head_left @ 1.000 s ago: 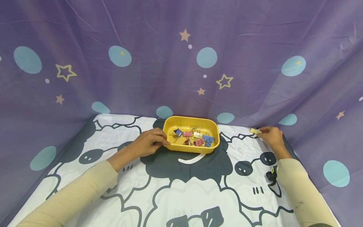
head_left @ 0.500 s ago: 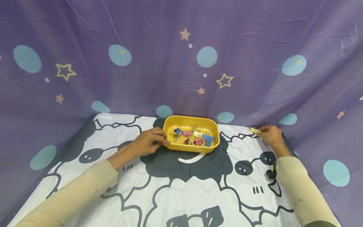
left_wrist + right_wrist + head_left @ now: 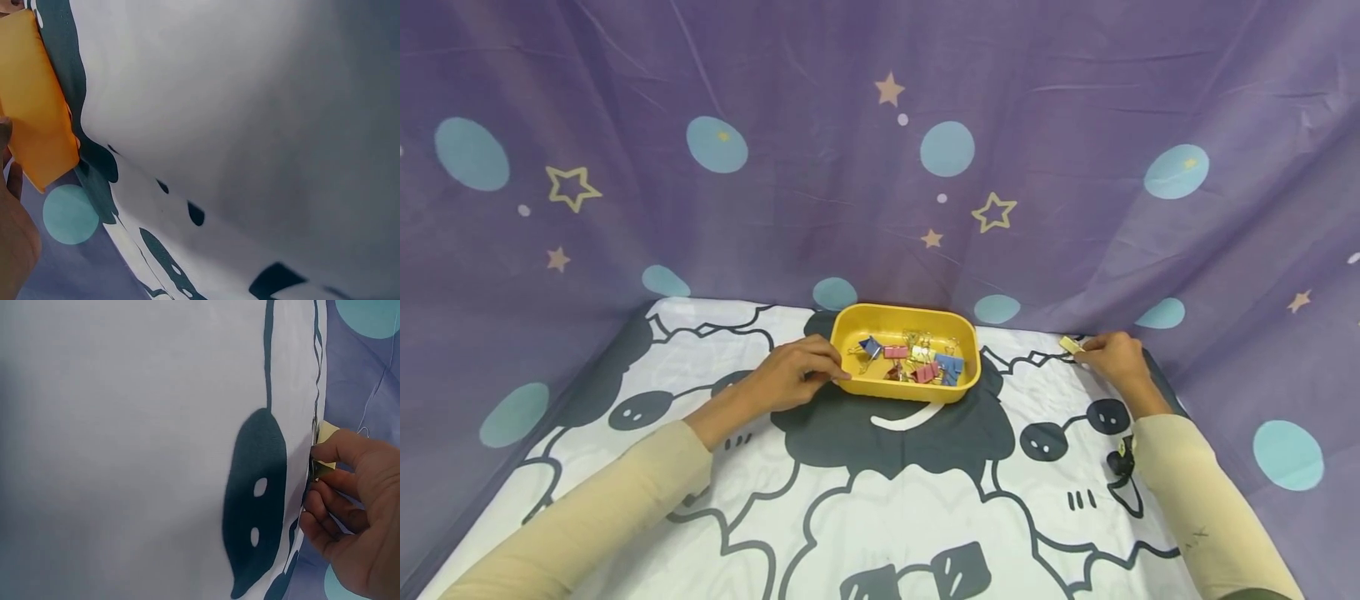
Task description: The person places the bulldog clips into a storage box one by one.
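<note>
A yellow plastic tray (image 3: 917,392) stands near the back of the cloth-covered table. Inside it lie several binder clips, among them a blue one (image 3: 950,367) and a pink one (image 3: 895,352). My left hand (image 3: 797,371) holds the tray by its left front corner; in the left wrist view its fingertips (image 3: 14,178) lie against the tray's side. Far to the right, my right hand (image 3: 1116,358) pinches a yellow binder clip (image 3: 1070,344) between thumb and fingers, low at the table's back edge. The right wrist view shows that clip (image 3: 326,432) partly hidden by the fingers.
A purple curtain (image 3: 820,167) with stars and teal dots hangs right behind the table and at both sides. White cloth (image 3: 902,508) with dark sheep drawings covers the table. Beside the right sleeve is a small black object (image 3: 1120,461), partly hidden.
The yellow binder clip in my right hand has turned and shifted very slightly. The left hand and the tray stay where they were.
</note>
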A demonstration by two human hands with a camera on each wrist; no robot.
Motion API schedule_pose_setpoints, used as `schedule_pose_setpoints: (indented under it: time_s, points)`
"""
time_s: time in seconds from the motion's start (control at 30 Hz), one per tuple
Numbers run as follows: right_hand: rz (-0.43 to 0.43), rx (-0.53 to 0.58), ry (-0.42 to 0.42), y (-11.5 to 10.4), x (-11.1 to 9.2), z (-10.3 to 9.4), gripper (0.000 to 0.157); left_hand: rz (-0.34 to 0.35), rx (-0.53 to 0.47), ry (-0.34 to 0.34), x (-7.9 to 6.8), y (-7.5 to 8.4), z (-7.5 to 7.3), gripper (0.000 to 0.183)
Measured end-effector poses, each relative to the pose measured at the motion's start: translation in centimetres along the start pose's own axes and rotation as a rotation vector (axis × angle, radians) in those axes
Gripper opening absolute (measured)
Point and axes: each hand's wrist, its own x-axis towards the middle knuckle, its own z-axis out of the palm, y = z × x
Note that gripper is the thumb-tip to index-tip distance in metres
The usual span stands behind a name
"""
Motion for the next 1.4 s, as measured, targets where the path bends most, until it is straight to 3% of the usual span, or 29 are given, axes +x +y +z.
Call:
schedule_pose_setpoints:
  time_s: [0.7,1.03,1.4]
  points:
    - [-0.084,0.076,0.235,-1.0,-1.9,0.9,0.037,-0.001,-0.006,0.000,-0.3,0.0,0.1,0.030]
    - [-0.186,0.101,0.275,-3.3,-3.0,0.6,0.030,0.011,-0.011,0.013,-0.2,-0.1,0.1,0.030]
    - [-0.291,0.172,0.273,-7.6,-3.9,0.4,0.029,0.021,-0.003,0.018,0.0,0.0,0.0,0.029]
